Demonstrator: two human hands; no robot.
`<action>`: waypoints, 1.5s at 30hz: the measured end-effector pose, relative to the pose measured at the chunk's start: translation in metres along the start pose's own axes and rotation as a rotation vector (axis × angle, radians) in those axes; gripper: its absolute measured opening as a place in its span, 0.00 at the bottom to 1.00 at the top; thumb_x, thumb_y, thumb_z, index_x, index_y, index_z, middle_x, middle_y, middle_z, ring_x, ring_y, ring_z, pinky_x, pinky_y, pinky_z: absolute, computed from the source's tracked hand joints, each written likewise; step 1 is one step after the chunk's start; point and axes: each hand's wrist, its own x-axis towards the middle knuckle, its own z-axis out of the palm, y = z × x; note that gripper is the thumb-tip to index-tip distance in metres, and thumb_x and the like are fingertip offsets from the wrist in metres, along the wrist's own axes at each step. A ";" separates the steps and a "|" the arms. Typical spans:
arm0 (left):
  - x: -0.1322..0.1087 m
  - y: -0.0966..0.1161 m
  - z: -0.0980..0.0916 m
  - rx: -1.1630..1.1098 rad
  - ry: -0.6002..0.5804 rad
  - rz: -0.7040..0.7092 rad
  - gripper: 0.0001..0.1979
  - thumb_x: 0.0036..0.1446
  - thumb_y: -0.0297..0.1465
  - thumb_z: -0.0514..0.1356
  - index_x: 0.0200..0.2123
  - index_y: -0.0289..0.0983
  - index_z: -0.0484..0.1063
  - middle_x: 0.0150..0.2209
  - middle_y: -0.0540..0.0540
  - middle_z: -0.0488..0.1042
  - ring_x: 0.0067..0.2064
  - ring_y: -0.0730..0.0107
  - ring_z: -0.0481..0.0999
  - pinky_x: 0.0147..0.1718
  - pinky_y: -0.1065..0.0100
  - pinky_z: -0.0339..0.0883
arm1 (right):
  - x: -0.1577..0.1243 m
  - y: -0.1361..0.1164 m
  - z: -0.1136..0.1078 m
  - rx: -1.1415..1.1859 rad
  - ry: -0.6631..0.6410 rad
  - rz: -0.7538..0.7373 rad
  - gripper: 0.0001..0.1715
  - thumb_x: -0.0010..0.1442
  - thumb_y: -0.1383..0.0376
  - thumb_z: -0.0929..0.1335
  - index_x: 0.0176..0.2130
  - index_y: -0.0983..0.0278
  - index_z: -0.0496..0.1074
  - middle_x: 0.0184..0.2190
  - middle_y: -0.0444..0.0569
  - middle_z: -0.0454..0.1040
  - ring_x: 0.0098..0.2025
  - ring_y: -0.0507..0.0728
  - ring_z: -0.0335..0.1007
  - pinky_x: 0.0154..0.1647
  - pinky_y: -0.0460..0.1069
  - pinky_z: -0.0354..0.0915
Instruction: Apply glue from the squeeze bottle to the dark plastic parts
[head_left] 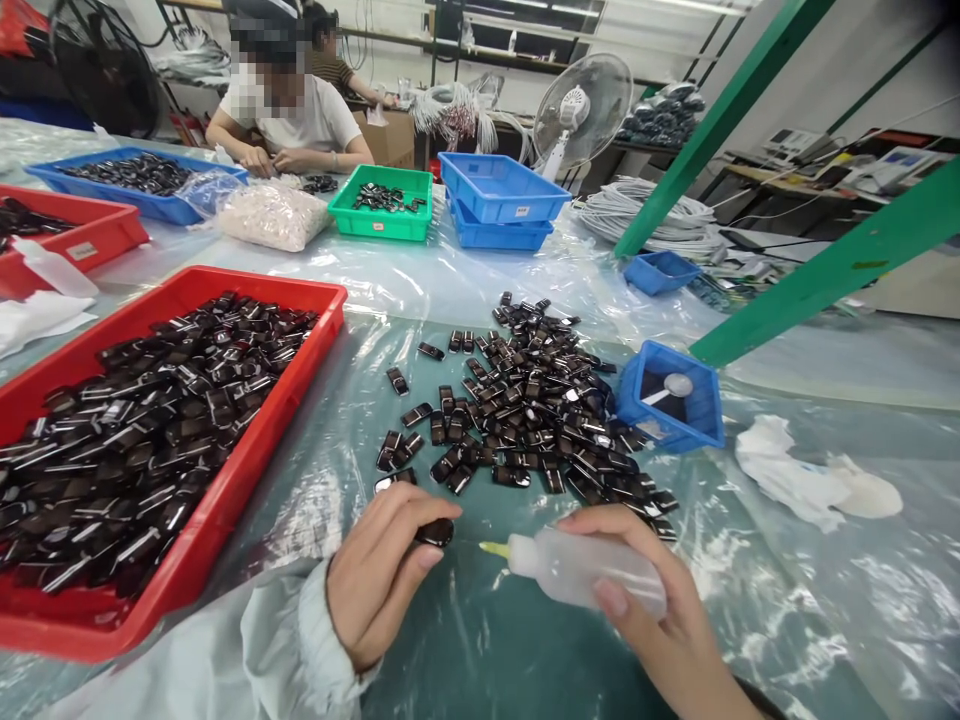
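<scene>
My left hand [382, 570] pinches a small glossy black part [435, 532] against the plastic-covered table. My right hand [660, 610] grips a translucent squeeze bottle [581, 568] lying sideways. Its yellow nozzle [493, 549] points left, a short gap from the black part. Just beyond my hands lies a loose pile of the same black parts [525, 410].
A red tray [225, 500] full of black parts sits at my left. A small blue bin [675, 400] and a crumpled white cloth [810, 480] lie to the right. Farther off are green [382, 222] and blue trays [499, 195], a fan [581, 105], green beams [825, 270] and two seated people.
</scene>
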 end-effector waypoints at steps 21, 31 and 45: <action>-0.001 0.006 0.000 -0.002 0.010 0.175 0.11 0.66 0.30 0.49 0.49 0.35 0.65 0.40 0.45 0.67 0.41 0.67 0.65 0.40 0.66 0.58 | 0.003 0.000 -0.001 0.007 -0.093 0.017 0.22 0.55 0.43 0.65 0.41 0.53 0.72 0.29 0.44 0.74 0.24 0.52 0.70 0.19 0.41 0.64; -0.002 0.007 -0.002 -0.027 0.013 0.173 0.11 0.65 0.29 0.51 0.48 0.34 0.66 0.39 0.44 0.69 0.41 0.66 0.65 0.39 0.65 0.59 | 0.001 0.001 -0.001 -0.023 -0.102 0.020 0.18 0.59 0.47 0.64 0.42 0.52 0.73 0.32 0.44 0.75 0.26 0.51 0.71 0.22 0.40 0.65; -0.003 0.009 -0.001 -0.003 -0.007 0.190 0.11 0.66 0.30 0.50 0.48 0.33 0.66 0.38 0.44 0.70 0.39 0.66 0.67 0.37 0.64 0.60 | 0.002 0.002 -0.005 0.059 -0.155 0.101 0.16 0.59 0.48 0.65 0.40 0.53 0.72 0.28 0.43 0.72 0.23 0.52 0.68 0.19 0.42 0.63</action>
